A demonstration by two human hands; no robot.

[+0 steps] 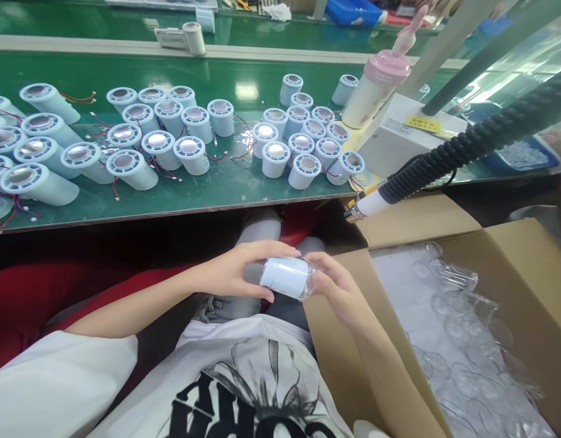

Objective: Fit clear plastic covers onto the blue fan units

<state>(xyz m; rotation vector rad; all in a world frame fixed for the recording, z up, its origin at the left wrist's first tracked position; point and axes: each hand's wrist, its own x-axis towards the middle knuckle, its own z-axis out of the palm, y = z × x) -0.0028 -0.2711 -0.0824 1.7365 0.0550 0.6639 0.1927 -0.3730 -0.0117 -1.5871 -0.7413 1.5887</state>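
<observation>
Taking the pale-blue cylinder in the person's hands as the clock's centre, the tabletop begins beyond it, its near edge running across at 12 o'clock. The cylinder is over the lap, short of that edge and apart from it. The right hand pinches its 3 o'clock end, covered in clear plastic. The left hand curves wide about the 9 o'clock end; whether it grips there or only steadies, I cannot tell from this angle.

Cylinders of the same kind fill the tabletop from 10 to 12 o'clock. A strip of green shows along the near edge, and a narrow gap parts the middle group from the right-hand group. At 2 o'clock a black hose slants down, its tip overhanging the edge, leaving tighter room there.

Towards 4 o'clock a cardboard box stands open, its near flap under the right forearm. Clear plastic pieces lie heaped inside. At 1 o'clock stands a pink-lidded bottle.
</observation>
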